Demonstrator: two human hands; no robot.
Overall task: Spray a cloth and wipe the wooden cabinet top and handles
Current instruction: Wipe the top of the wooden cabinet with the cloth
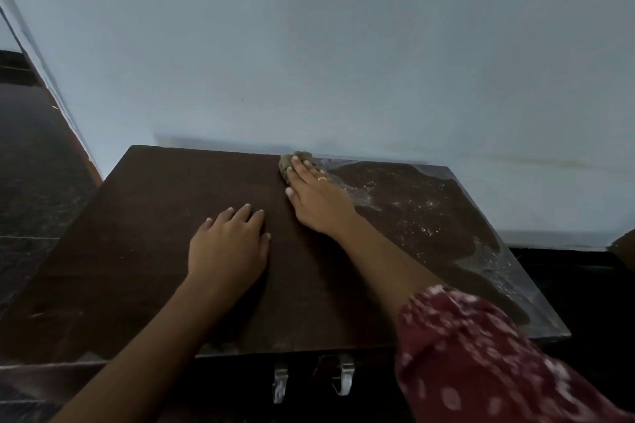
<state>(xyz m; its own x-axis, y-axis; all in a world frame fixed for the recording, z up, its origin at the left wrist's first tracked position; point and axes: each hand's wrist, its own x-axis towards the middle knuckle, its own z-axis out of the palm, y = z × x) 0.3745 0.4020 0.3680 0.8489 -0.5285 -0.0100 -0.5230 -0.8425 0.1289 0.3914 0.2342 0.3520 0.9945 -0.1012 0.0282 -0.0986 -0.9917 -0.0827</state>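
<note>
The dark brown wooden cabinet top fills the lower middle of the head view. My right hand lies flat with straight fingers on a small olive-green cloth at the back edge of the top, near the wall. Most of the cloth is hidden under my fingers. My left hand rests flat, palm down, on the middle of the top and holds nothing. Two metal handles show below the front edge. No spray bottle is in view.
A pale blue wall rises right behind the cabinet. The right part of the top looks wet and speckled, with glare along its right edge. Dark tiled floor lies to the left, and dark floor to the right.
</note>
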